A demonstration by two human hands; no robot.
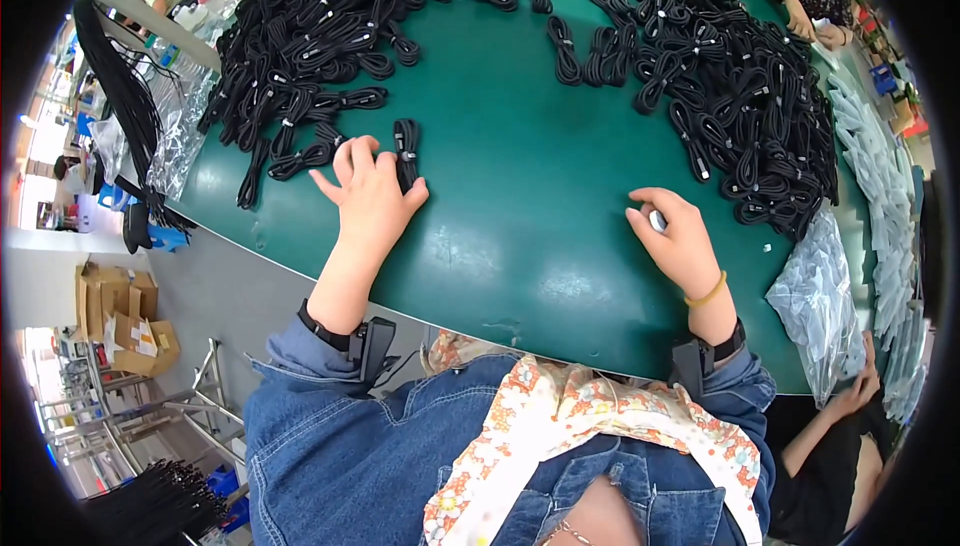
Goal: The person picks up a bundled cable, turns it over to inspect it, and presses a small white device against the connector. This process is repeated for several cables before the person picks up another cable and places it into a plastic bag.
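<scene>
Black cable bundle (405, 138), one, by spread left hand (368, 196); one white object (657, 221) in curled right hand (682, 238).

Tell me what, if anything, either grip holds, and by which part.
Right grip: small white item, mostly hidden, held part unclear. Left grip: at a black cable bundle's near end; hold can't be told.

White object (657, 221) partly hidden at right hand (682, 241), kind unclear; cable pile (310, 36) cut off above.

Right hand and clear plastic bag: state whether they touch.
Apart: the head view shows green tabletop between the right hand and the clear plastic bag.
</scene>
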